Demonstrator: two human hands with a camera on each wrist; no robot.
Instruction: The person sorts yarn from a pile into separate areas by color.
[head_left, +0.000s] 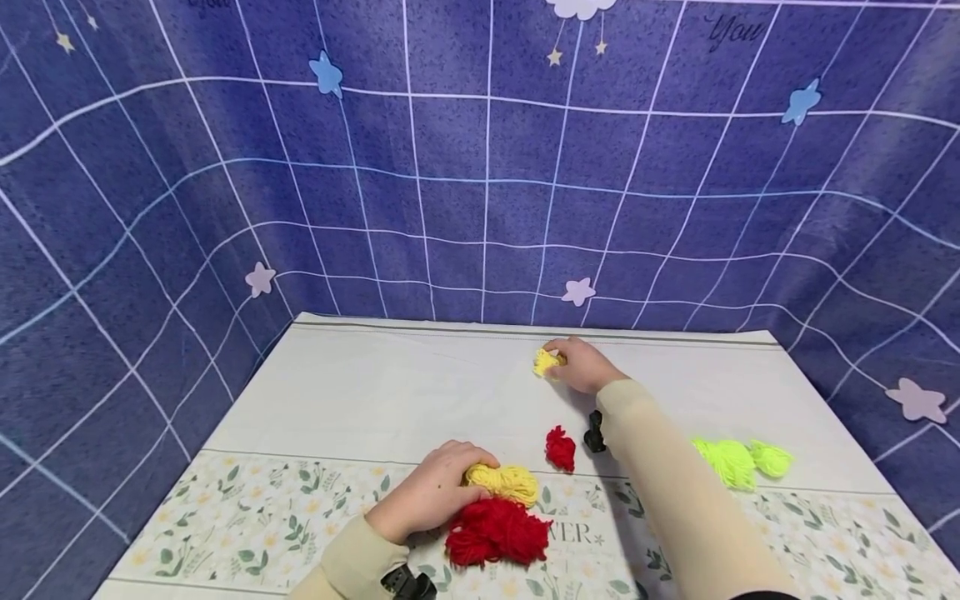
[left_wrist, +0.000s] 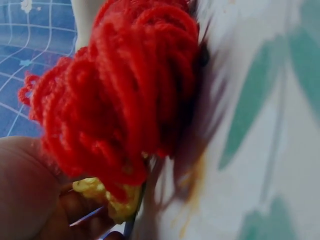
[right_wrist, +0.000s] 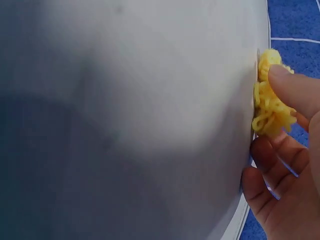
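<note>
My left hand (head_left: 437, 485) grips a larger skein of yellow yarn (head_left: 514, 484) near the table's front. A big skein of red yarn (head_left: 498, 533) lies right against it on the near side; in the left wrist view this red yarn (left_wrist: 130, 85) covers much of the yellow. Towards the table's back edge, my right hand (head_left: 587, 365) pinches a small bundle of yellow yarn (head_left: 543, 362). The right wrist view shows the thumb over this yellow bundle (right_wrist: 272, 105), low at the table surface. Between the two hands lies a small bundle of red yarn (head_left: 560, 450).
Neon green yarn (head_left: 731, 462), a larger skein with a small bundle beside it, lies right of my right forearm. The white table cover (head_left: 390, 375) has a floral front strip (head_left: 262, 517). A blue curtain (head_left: 450, 208) with a grid pattern surrounds the table's back and sides.
</note>
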